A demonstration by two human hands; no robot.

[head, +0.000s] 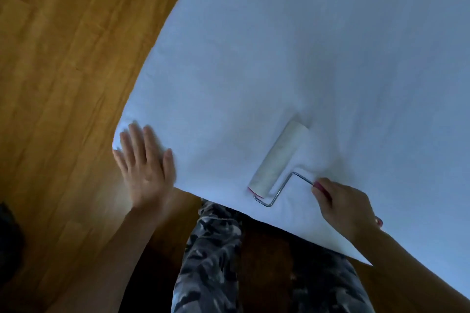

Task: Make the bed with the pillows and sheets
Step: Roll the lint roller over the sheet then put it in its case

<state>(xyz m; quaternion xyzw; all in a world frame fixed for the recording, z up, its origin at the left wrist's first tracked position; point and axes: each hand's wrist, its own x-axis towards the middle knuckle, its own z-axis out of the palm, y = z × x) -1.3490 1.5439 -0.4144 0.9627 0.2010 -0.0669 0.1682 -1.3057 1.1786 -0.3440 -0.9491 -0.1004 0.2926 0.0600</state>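
Note:
A white sheet (305,58) covers the bed and fills the upper right of the head view, smooth and nearly free of creases. My left hand (145,165) lies flat with straight fingers on the sheet's near left corner. My right hand (346,206) grips the pink handle of a lint roller (277,157). The roller's white drum rests on the sheet near the front edge, joined to the handle by a bent metal wire. No pillows are in view.
Wooden plank floor (63,71) runs along the left of the bed and under me. My legs in camouflage-pattern trousers (211,249) stand against the bed's front edge. A dark object (7,241) sits at the far left edge.

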